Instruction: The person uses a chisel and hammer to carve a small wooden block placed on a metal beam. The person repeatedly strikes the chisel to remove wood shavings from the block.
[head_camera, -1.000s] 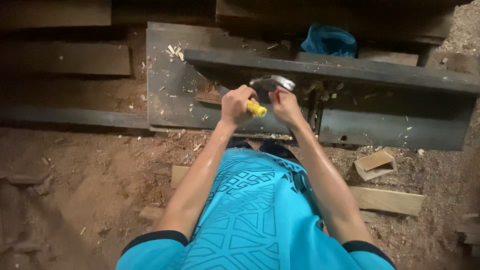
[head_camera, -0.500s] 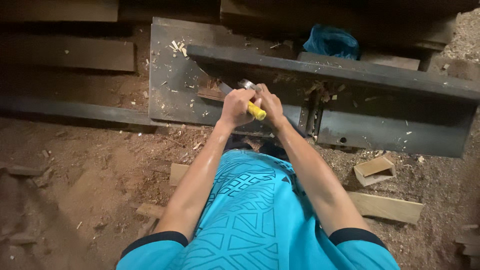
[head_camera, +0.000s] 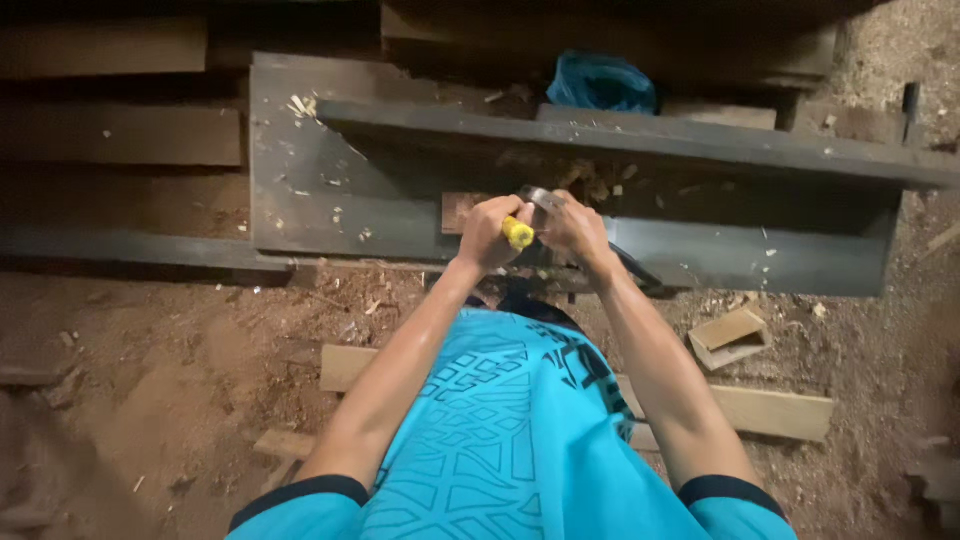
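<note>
Left hand (head_camera: 490, 232): arm extended forward, fist clamped around the yellow-handled metal tool (head_camera: 518, 234).
Right hand (head_camera: 575, 228): arm extended, fingers curled on the tool's metal end, above the dark wooden plank (head_camera: 700, 255).

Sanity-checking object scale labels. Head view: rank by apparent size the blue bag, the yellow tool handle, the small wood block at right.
1. blue bag, though farthest away.
2. small wood block.
3. yellow tool handle, mostly hidden by the left hand, so only its visible part counts.

Woodworking yard — planks (head_camera: 620, 140), sawdust
</note>
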